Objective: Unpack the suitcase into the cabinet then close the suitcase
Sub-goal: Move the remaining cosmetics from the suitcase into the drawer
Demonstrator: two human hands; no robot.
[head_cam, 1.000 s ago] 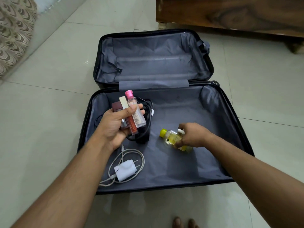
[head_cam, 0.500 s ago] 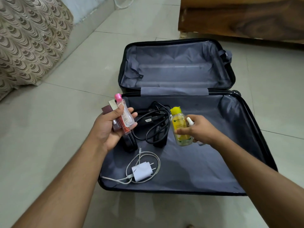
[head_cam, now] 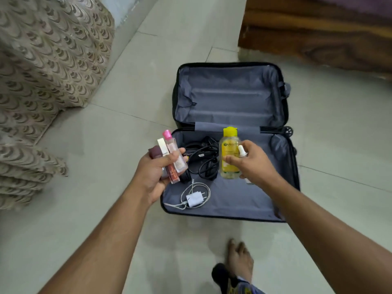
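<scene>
1. Suitcase (head_cam: 231, 204) lay open on the floor straight ahead of both hands, its lid half farther away, its long axis running away from the person.
2. The left hand (head_cam: 156, 174) was curled round a bundle of small cosmetics, the pink-capped bottle (head_cam: 172, 151) uppermost, held upright over the case's left edge.
3. The right hand (head_cam: 253, 163) gripped the yellow-capped bottle (head_cam: 229, 153) upright, with a small white-capped bottle (head_cam: 242, 151) pinched beside it, over the middle of the near half.
4. Still in the case: a black cable tangle (head_cam: 204, 157) between the two hands, and the white charger (head_cam: 194, 198) with its cord below it, nearer the left hand.
5. No cabinet could be told for certain in view; with both hands full, the next move was probably to carry the load off, the remaining items waiting.
</scene>
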